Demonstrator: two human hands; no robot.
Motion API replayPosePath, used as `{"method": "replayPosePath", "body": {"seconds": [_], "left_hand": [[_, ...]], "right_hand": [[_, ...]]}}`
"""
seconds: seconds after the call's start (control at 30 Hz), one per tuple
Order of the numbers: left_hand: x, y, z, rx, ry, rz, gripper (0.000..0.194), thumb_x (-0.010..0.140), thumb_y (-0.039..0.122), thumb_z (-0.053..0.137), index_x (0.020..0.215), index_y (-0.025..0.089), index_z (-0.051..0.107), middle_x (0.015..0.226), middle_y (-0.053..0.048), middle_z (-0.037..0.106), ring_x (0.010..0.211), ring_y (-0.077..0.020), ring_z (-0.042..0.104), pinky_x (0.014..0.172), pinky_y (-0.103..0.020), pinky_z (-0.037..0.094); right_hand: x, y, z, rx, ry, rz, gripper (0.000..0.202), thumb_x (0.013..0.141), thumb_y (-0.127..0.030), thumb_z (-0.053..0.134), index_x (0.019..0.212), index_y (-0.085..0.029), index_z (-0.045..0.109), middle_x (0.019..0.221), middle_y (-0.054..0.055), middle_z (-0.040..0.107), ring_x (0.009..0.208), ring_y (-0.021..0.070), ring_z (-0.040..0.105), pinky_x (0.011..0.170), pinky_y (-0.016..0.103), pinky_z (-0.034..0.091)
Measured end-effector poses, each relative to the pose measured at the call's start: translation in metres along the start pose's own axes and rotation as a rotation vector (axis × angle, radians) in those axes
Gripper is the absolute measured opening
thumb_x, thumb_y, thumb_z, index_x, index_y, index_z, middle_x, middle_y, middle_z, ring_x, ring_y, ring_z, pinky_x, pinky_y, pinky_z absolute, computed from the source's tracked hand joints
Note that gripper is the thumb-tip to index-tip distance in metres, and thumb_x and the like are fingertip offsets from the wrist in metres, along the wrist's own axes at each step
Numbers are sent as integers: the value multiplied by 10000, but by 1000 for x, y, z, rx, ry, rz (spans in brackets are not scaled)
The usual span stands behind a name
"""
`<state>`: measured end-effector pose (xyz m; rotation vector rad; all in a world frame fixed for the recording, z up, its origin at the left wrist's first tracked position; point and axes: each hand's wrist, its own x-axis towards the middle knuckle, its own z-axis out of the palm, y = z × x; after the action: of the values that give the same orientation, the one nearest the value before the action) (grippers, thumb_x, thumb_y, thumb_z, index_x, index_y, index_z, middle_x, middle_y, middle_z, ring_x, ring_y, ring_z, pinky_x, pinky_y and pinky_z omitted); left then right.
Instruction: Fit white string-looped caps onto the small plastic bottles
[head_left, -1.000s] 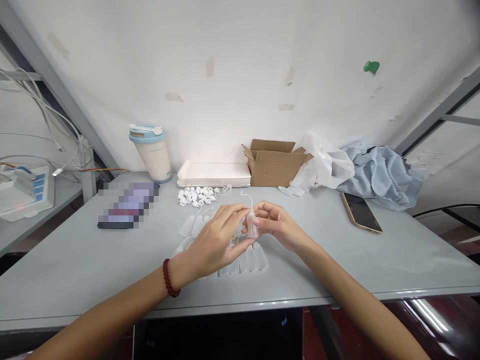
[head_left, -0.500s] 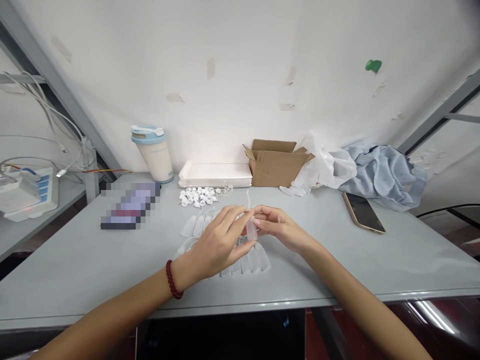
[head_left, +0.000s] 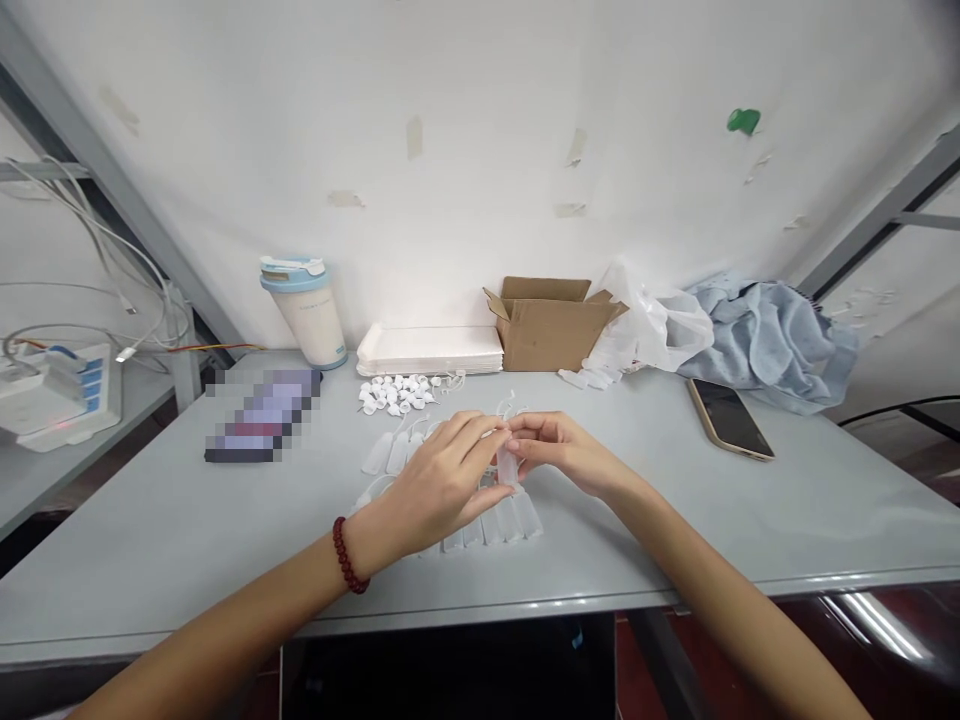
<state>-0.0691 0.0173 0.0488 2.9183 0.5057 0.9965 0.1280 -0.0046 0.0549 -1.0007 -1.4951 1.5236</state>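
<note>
A small translucent plastic bottle [head_left: 508, 466] is held upright between my two hands, above a row of similar bottles. My left hand [head_left: 446, 478], with a red bead bracelet at its wrist, has thumb and fingers closed around the bottle's left side. At its upper end, the fingertips of my right hand [head_left: 555, 450] pinch the bottle near the neck; the exact grip there is partly hidden. A thin clear tube sticks up above the fingers. Flat bottles [head_left: 514, 515] lie side by side below, and more bottles with thin tubes [head_left: 386, 455] lie behind my left hand.
White caps [head_left: 397, 392] lie piled behind the bottles. Along the wall stand a tumbler [head_left: 307, 315], a stack of white trays [head_left: 431, 350], an open cardboard box [head_left: 555, 330], a plastic bag [head_left: 660, 330] and blue cloth [head_left: 772, 345]. A phone [head_left: 729, 420] lies at the right.
The thin tube above the fingers stood straight before and now looks bent over. Both hands keep hold of the bottle, nearly in the same place.
</note>
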Motion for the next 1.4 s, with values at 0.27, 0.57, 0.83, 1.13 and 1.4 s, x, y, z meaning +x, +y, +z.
{"method": "replayPosePath", "body": {"seconds": [0.27, 0.57, 0.83, 1.13, 1.4], "left_hand": [[7, 2, -2, 11, -72, 20, 318, 862, 263, 571, 1134, 120, 488, 1142, -143, 554, 1079, -276, 492, 863, -430, 474], [19, 33, 12, -2, -340, 10, 320, 810, 349, 636, 1003, 110, 547, 976, -107, 567, 917, -262, 501, 765, -387, 477], [20, 45, 29, 4, -478, -63, 326, 811, 371, 617, 985, 97, 580, 942, -113, 571, 908, -264, 496, 743, -371, 466], [19, 47, 32, 56, -477, -121, 260, 818, 374, 582, 888, 124, 563, 892, -97, 573, 876, -265, 487, 733, -390, 439], [18, 46, 34, 59, -457, -154, 198, 805, 338, 551, 858, 152, 508, 879, -79, 555, 853, -256, 479, 697, -396, 431]], "right_hand": [[-4, -7, -12, -112, -89, 42, 293, 833, -340, 598, 1055, -157, 653, 821, 36, 655, 725, 126, 622, 630, 239, 524], [-21, -22, -55, -462, -379, 276, 290, 846, -367, 555, 982, -129, 649, 865, 60, 675, 581, 90, 595, 525, 201, 436], [-17, -13, -57, -576, -415, 365, 209, 786, -320, 594, 836, -127, 657, 725, 21, 649, 509, 69, 519, 502, 201, 383], [-11, -6, -52, -590, -462, 427, 164, 728, -250, 611, 820, -124, 660, 722, 16, 654, 507, 77, 556, 459, 189, 343], [-7, -2, -49, -607, -522, 475, 173, 724, -292, 609, 742, -120, 624, 670, 14, 652, 481, 86, 568, 420, 187, 327]]}}
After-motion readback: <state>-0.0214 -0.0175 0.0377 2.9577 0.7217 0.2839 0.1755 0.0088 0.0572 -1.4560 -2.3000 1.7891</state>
